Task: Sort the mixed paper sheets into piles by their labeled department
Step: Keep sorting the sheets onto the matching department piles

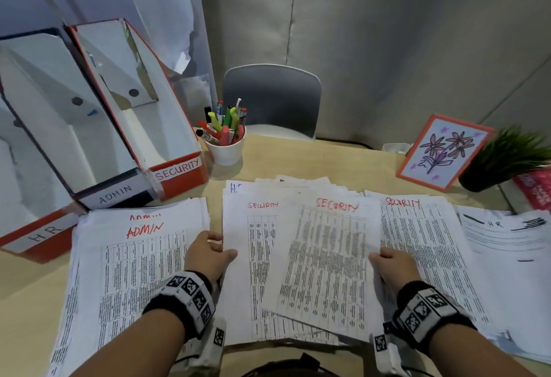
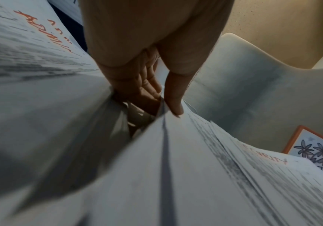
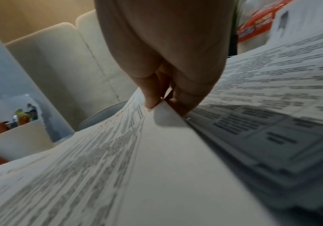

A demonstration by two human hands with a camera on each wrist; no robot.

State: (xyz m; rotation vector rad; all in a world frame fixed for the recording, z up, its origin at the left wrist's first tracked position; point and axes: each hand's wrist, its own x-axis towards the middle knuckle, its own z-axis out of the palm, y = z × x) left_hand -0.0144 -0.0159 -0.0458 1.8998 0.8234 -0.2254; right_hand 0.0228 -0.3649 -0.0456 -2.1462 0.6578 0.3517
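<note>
Paper piles cover the desk: an ADMIN pile (image 1: 140,257) at left, a mixed middle stack (image 1: 253,272), a SECURITY pile (image 1: 423,245) to its right and an HR pile (image 1: 507,242) at far right. On the middle stack lies a tilted sheet labelled SECURITY (image 1: 328,260). My left hand (image 1: 220,250) grips the middle stack's left edge, thumb (image 2: 173,99) on top and fingers (image 2: 143,91) underneath. My right hand (image 1: 380,257) pinches the right edge of the tilted SECURITY sheet (image 3: 156,152) between thumb (image 3: 151,97) and fingers (image 3: 187,100).
Three open file boxes stand at back left, labelled SECURITY (image 1: 179,171), ADMIN (image 1: 116,194) and HR (image 1: 44,235). A white cup of markers (image 1: 225,150) stands behind the middle stack. A framed flower picture (image 1: 444,153) and a potted plant (image 1: 504,159) stand at back right. A grey chair (image 1: 271,99) faces me.
</note>
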